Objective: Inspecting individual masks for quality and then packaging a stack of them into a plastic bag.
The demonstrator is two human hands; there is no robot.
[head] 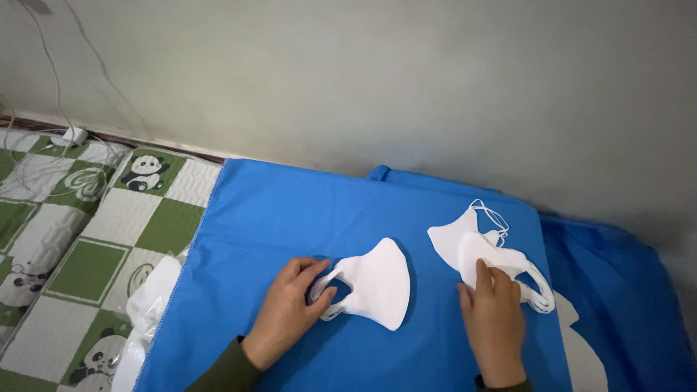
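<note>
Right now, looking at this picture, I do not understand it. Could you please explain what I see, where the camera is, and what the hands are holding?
There is no machine, only a person's two bare hands. The single picture comes from a camera on the person's head, looking down. A blue cloth covers the surface, beside a green-and-white checked mat with pandas. The left hand touches the ear loops of a folded white face mask. The right hand rests flat on a small pile of similar white masks. Neither hand has a closed grip on anything. Clear plastic wrapping lies at the cloth's left edge.
</note>
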